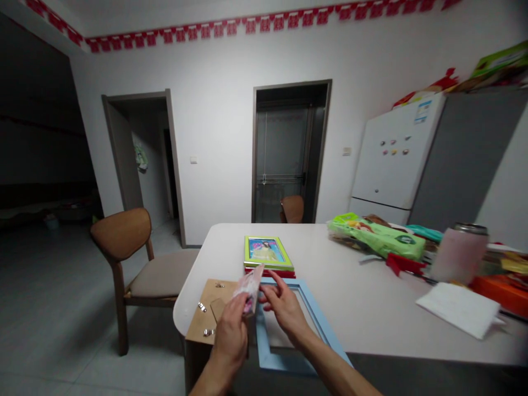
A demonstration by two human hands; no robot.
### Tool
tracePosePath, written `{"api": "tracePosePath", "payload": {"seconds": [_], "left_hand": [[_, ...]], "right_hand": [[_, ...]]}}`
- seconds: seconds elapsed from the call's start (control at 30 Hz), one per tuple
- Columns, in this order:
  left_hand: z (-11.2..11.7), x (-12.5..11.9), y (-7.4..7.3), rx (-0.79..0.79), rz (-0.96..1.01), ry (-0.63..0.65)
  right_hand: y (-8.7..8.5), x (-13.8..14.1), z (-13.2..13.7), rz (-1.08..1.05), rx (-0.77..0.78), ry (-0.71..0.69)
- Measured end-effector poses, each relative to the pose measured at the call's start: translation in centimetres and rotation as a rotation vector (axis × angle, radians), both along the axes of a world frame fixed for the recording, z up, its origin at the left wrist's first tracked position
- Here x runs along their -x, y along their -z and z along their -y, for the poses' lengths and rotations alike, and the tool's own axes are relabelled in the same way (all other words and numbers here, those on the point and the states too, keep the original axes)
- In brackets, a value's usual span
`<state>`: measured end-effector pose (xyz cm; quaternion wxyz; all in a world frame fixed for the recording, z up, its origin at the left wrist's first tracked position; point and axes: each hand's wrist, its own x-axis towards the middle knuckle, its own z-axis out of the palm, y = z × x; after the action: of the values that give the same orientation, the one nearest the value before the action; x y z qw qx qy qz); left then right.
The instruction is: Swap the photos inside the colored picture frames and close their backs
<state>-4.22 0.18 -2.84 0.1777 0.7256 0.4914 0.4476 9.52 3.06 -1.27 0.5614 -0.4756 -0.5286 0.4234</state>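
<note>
My left hand pinches a small pink-toned photo print and holds it upright over the near table edge. My right hand touches the print's right edge with its fingertips, fingers spread, above an empty light-blue picture frame lying flat on the white table. A brown frame backing board with metal clips lies left of the blue frame. Behind them sits a green-framed picture stacked on a red frame.
A wooden chair stands left of the table. On the right lie a green packet, a pink tumbler, white paper and red scissors. A white fridge stands behind.
</note>
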Motion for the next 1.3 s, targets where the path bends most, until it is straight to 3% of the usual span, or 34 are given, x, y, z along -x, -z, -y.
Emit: {"api": "tracePosePath", "payload": {"seconds": [0.1, 0.2, 0.27, 0.33, 0.43, 0.53, 0.63, 0.73, 0.9, 1.07, 1.3], "left_hand": [[-0.1, -1.0, -1.2, 0.089, 0.524, 0.007], [0.3, -2.8, -1.3, 0.288, 0.961, 0.150], [0.5, -3.8, -0.7, 0.354, 1.087, 0.242], [0.4, -4.0, 0.0, 0.372, 1.087, 0.248], [0.2, -3.4, 0.9, 0.337, 0.910, 0.134], [0.7, -2.7, 1.1, 0.309, 0.523, 0.076], [1.9, -2.9, 1.1, 0.312, 0.159, 0.122], [2.6, -3.4, 1.5, 0.291, -0.042, 0.177], [2.9, -3.3, 1.7, 0.250, -0.220, 0.227], [3.4, -3.3, 0.5, 0.253, -0.319, 0.231], [3.8, -3.6, -0.5, 0.263, -0.427, 0.236]], "right_hand": [[-1.2, -0.1, 0.8, -0.025, 0.064, 0.044], [-0.6, -1.0, 1.2, -0.111, 0.213, 0.035], [0.0, -2.2, 1.2, -0.160, 0.236, 0.063], [0.4, -4.0, 0.9, -0.098, 0.218, 0.151], [0.6, -7.4, 0.3, 0.147, 0.227, 0.222], [0.9, -9.9, -0.2, 0.369, 0.243, 0.217], [1.5, -10.3, -0.7, 0.471, 0.243, 0.214], [2.1, -9.4, -1.3, 0.587, 0.199, 0.239], [2.0, -8.3, -1.4, 0.724, 0.115, 0.298], [2.4, -7.9, -1.0, 1.043, -0.055, 0.310], [4.0, -7.9, -1.3, 1.242, -0.078, 0.302]]}}
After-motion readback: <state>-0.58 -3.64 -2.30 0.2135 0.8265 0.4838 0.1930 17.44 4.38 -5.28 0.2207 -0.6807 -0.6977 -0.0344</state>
